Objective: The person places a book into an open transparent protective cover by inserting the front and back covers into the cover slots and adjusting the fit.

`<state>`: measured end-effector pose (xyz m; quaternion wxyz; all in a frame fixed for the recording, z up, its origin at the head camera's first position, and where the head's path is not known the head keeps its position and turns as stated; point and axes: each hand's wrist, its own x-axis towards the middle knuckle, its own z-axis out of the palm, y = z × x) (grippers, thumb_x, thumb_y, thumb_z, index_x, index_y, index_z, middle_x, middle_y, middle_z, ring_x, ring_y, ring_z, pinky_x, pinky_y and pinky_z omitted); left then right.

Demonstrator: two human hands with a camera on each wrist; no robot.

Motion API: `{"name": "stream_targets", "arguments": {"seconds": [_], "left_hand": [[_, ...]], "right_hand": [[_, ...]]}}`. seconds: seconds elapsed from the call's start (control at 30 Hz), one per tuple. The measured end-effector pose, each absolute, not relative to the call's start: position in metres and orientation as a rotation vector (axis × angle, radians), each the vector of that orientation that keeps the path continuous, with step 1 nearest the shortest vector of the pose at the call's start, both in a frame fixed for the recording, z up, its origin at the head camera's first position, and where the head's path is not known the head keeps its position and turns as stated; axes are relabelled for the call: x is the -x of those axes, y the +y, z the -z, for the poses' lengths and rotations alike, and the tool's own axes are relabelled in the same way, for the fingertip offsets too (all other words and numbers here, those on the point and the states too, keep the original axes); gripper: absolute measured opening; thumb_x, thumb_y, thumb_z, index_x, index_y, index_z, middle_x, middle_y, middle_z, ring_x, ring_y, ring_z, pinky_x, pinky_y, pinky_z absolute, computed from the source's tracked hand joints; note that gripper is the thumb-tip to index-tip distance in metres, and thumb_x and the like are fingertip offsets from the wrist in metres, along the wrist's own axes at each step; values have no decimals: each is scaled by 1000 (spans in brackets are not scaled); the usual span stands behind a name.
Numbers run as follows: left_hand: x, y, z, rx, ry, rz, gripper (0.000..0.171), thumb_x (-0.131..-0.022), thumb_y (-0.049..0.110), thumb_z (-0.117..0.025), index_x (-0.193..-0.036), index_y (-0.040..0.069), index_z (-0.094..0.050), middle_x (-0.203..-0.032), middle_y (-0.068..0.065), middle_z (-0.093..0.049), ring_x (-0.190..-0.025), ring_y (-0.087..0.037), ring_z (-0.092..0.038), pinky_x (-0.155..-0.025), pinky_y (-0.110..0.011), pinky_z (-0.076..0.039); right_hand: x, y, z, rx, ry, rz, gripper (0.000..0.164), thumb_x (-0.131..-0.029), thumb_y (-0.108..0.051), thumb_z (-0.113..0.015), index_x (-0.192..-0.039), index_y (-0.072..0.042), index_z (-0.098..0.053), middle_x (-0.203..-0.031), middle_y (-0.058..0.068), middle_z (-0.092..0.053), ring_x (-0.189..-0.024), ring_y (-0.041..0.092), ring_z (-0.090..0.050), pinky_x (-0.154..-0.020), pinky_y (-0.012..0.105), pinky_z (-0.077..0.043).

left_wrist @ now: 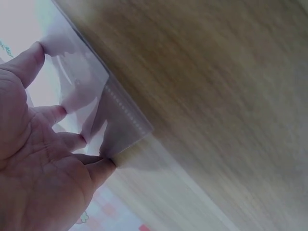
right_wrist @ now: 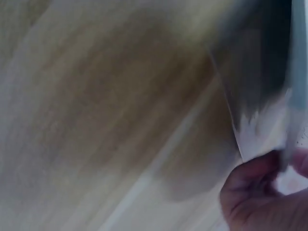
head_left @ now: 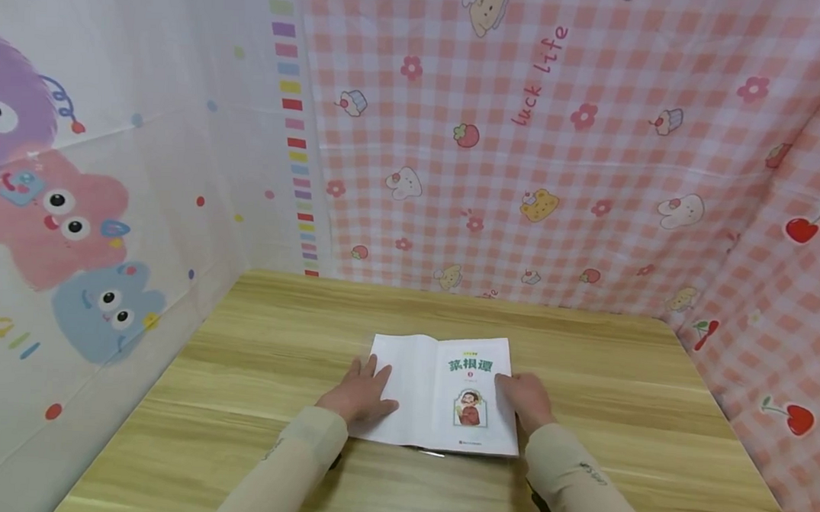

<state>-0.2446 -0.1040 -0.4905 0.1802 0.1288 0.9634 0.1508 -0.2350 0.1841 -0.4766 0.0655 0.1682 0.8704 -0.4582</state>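
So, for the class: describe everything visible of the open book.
The open book lies on the wood-grain table, its centre fold running front to back. The left page is plain white; the right page bears green characters above a framed drawing of a figure in red. The pages look like paper; a clear, plastic-looking cover with a dotted seam shows at one corner. The left grip rests, fingers spread, on the left page; the right grip pinches the right edge.

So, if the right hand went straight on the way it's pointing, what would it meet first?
Likely the right page of the open book, which the right hand grips at its edge, then the green title; depth is hard to judge.
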Motion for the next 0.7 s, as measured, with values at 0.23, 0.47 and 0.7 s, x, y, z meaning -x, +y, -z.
{"name": "stream_targets", "arguments": {"seconds": [0.23, 0.47, 0.7], "left_hand": [[245, -103, 480, -364, 2702, -478, 71, -98, 39, -61, -154, 5, -35, -161, -25, -16, -146, -50, -9, -116, -58, -17], [246, -104, 480, -299, 2683, -578, 80, -96, 40, -63, -157, 5, -26, -162, -24, -10, -147, -48, -7, -115, -59, -18], [247, -101, 486, -234, 2706, -697, 81, -98, 55, -50, -158, 6, -23, -163, -25, -5, -147, -47, -8, -114, -60, -21]], "right_hand": [[238, 183, 470, -407, 2393, 1665, 43, -99, -23, -52, -124, 12, -59, -97, 17, -67, -78, 20, -65, -67, 32, -54], [241, 172, 453, -300, 2387, 1748, 41, -101, -22, -48, -125, 9, -60, -93, 15, -70, -74, 18, -67, -63, 31, -55], [243, 154, 438, -324, 2433, 1708, 40, -102, -24, -49, -122, 8, -62, -90, 16, -70, -70, 18, -67, -59, 31, -55]]}}
